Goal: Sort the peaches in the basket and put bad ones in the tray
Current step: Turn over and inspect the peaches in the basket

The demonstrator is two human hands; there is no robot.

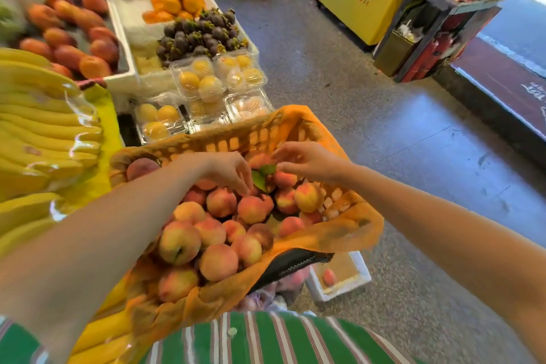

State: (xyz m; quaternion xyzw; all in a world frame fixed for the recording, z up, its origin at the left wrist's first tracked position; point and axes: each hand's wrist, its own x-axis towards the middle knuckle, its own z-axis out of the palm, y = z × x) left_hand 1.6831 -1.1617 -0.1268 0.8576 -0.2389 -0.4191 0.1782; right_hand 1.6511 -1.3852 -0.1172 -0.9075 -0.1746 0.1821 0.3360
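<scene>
Wrapped bananas crowd the left edge, touching the orange-lined basket, which is heaped with peaches. The left hand reaches into the far part of the pile, fingers curled down on the fruit; whether it grips one cannot be told. The right hand hovers just beside it over green leaves, fingers spread, holding nothing. A white foam tray with one peach sits on the floor beneath the basket's right side. Open speckled floor stretches right.
</scene>
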